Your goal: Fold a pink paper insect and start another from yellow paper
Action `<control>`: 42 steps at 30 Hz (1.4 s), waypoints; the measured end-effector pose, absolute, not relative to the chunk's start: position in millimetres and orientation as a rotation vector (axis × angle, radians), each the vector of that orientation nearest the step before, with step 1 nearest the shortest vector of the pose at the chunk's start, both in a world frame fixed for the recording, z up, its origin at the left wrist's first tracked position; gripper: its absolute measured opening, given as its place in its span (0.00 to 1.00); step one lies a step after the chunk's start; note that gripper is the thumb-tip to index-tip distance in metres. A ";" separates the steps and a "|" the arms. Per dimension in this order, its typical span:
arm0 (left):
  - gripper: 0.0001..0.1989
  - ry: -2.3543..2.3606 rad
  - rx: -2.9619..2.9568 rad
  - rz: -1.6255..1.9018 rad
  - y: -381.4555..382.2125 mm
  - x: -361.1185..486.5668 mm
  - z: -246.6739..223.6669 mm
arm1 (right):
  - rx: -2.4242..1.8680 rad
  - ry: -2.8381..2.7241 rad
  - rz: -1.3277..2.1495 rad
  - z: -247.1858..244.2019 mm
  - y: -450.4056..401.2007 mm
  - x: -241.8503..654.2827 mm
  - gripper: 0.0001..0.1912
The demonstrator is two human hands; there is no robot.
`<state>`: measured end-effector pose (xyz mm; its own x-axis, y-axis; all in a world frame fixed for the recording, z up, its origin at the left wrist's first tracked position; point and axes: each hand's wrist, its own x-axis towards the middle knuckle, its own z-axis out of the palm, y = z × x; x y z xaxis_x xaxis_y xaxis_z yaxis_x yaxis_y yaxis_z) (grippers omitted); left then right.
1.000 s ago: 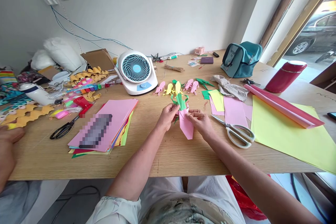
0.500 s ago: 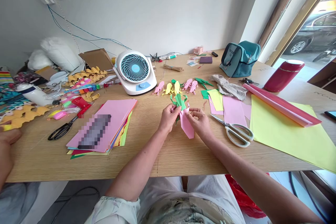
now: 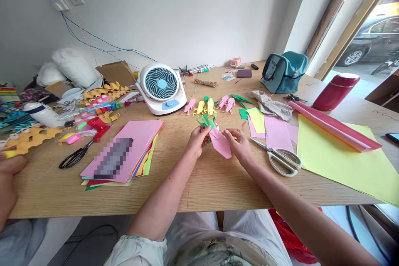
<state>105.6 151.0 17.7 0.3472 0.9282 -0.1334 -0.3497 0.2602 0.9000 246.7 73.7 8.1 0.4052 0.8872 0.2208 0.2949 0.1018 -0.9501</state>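
Note:
My left hand (image 3: 197, 140) pinches a green folded-paper figure (image 3: 206, 121) with thin legs, together with the upper end of a pink folded paper strip (image 3: 220, 144). The strip slants down to the right and ends in a blunt point. My right hand (image 3: 237, 144) is closed, thumb and index finger at the strip's right edge. Just beyond stand folded paper figures: a pink one (image 3: 188, 106), a yellow one (image 3: 211, 107), another pink one (image 3: 230, 105) and a green one (image 3: 242, 100). White-handled scissors (image 3: 283, 162) lie right of my right hand.
Left lie a coloured paper stack (image 3: 141, 133), black-handled scissors (image 3: 75, 157) and another person's hand (image 3: 11, 166). A white fan (image 3: 162, 87) stands behind. Yellow sheets (image 3: 336, 162), a pink roll (image 3: 336, 126), a red flask (image 3: 336, 91) and a teal bag (image 3: 284, 72) are right.
The pink strip has swung from hanging nearly straight down to slanting right. My left hand and the green figure have shifted slightly left; my right fingers have moved to the strip's edge.

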 end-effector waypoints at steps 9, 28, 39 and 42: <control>0.16 0.839 0.647 1.177 164.8 103.5 10.2 | -1.324 -0.862 1.097 18.7 71.1 249.9 0.24; 0.14 0.600 0.597 1.106 134.4 124.3 11.5 | -0.987 -0.697 1.040 10.3 85.1 258.4 0.22; 0.20 0.442 0.919 1.056 119.9 127.0 22.0 | -1.112 -0.769 1.027 6.3 86.1 267.5 0.19; 0.25 0.437 1.009 0.906 126.3 115.4 26.4 | -1.078 -0.728 1.030 11.4 86.7 280.7 0.19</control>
<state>115.4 126.3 26.4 0.5743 0.8146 0.0812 -0.4434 0.2261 0.8673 280.7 86.7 11.4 0.3710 0.9286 -0.0016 -0.3078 0.1214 -0.9437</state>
